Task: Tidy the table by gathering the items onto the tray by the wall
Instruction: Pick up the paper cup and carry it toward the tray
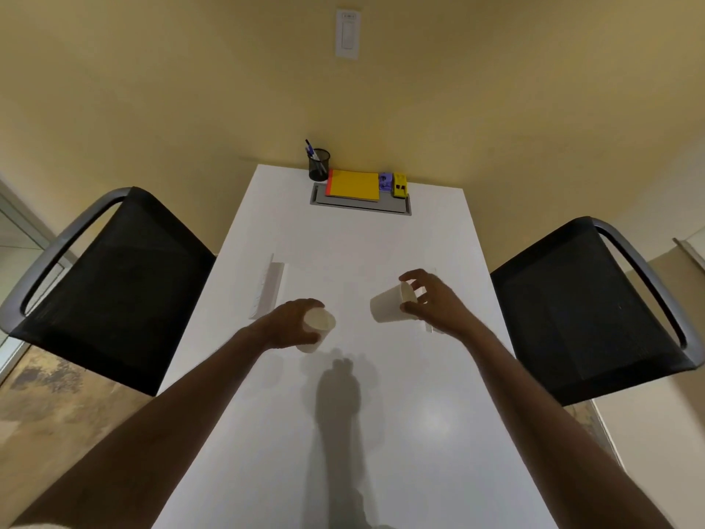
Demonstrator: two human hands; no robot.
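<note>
**Two cups aloft over a white table**

Left hand (293,324) wrapped around an upright paper cup (318,326); right hand (431,303) pinching a tilted cup (393,304) above the white table (381,433). Black chairs (114,288) either side. Farther off, grey tray (360,206) against the yellow wall (496,108).

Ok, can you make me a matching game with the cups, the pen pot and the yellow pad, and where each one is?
Things:
1. upright cup
2. tilted cup
3. pen pot
4. yellow pad

Places:
A. on the grey tray
B. in the right hand
C. in the left hand
D. at the wall, left of the tray

Pairs: 1-C, 2-B, 3-D, 4-A
</note>
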